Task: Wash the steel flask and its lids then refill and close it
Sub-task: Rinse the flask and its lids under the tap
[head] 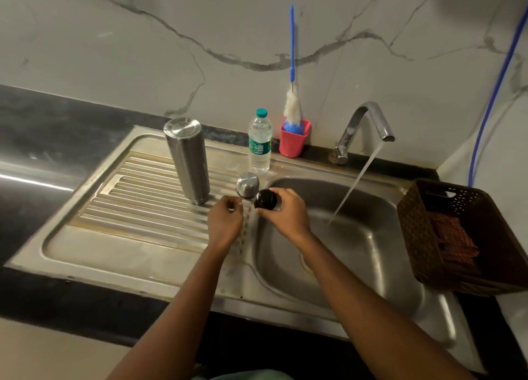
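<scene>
Right hand (pixel 285 211) grips dark inner lid (pixel 267 199) — tap stream (pixel 354 185) lies to its right; left hand (pixel 225 218) curled, hold unclear

silver flask (pixel 187 159), pink cup (pixel 294 141), brown basket (pixel 423 236)

Right hand (pixel 285 215) grips dark lid (pixel 267 199); flask (pixel 187 159) stands on drainboard (pixel 137 199).

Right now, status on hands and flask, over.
Right hand grips dark lid. Left hand curled, hold unclear. Flask inverted on drainboard, steel cap beside. Tap running.
</scene>
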